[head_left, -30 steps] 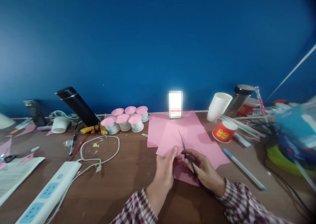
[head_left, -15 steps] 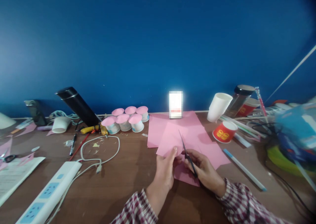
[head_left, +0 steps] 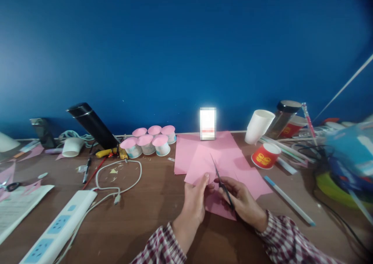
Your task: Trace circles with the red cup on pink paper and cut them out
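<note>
The right hand [head_left: 243,204] grips scissors [head_left: 222,184] pointing far-left over the pink sheet [head_left: 201,165], whose near edge the left hand [head_left: 196,202] pinches.

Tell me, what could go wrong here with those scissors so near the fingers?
The left hand pinches the pink paper right beside the scissors in the right hand, so a thumb could get nicked. The loose sheet might also slip and the cut wander.
</note>
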Available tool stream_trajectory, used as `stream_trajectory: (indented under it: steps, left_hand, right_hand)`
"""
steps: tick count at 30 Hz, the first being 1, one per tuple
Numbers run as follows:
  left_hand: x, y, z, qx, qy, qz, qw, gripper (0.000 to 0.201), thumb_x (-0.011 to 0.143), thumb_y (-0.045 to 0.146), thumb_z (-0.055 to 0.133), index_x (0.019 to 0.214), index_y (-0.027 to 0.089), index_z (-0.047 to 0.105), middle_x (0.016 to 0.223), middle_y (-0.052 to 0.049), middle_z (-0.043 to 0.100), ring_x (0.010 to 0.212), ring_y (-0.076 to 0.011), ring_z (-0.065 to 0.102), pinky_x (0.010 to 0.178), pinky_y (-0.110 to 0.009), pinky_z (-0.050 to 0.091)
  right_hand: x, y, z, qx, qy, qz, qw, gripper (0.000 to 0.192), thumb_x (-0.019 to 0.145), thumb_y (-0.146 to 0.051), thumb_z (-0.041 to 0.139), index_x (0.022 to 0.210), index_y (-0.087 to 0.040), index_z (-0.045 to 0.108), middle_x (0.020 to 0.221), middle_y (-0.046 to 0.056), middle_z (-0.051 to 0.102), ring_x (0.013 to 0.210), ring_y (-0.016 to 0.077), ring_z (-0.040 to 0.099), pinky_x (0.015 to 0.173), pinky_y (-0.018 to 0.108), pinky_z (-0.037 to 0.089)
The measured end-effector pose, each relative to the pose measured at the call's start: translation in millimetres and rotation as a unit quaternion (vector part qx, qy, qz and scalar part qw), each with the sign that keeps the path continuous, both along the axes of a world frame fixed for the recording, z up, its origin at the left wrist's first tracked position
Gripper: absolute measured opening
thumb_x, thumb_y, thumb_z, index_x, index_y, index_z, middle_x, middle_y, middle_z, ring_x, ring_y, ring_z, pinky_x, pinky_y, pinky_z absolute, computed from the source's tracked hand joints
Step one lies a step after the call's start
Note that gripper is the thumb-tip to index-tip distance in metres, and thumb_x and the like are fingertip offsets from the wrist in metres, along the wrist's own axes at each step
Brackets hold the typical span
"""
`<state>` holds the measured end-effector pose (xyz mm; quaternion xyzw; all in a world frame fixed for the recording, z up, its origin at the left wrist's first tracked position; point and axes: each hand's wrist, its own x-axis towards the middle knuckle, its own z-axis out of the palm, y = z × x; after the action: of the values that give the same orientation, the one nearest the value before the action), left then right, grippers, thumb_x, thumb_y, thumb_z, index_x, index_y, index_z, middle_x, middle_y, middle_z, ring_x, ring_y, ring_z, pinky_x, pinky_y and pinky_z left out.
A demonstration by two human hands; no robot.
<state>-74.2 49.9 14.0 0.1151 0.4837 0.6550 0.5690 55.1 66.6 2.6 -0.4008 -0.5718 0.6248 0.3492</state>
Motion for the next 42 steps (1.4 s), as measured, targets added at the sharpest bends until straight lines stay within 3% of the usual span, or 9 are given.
stream_trajectory:
  steps: [42]
  left_hand:
    - [-2.5,2.0,-2.3,0.006,0.035,-0.005,0.999,0.036,0.056,0.033,0.078,0.078,0.011,0.061,0.056,0.002,0.059,0.046,-0.0086,0.054,0.045,-0.020,0.045]
  right_hand:
    - [2.2,1.4,4.0,-0.011,0.002,0.001,1.000,0.044,0.074,-0.044,0.065,0.105,-0.014,0.056,0.061,-0.004,0.049,0.049,0.0085,0.042,0.043,0.021,0.034]
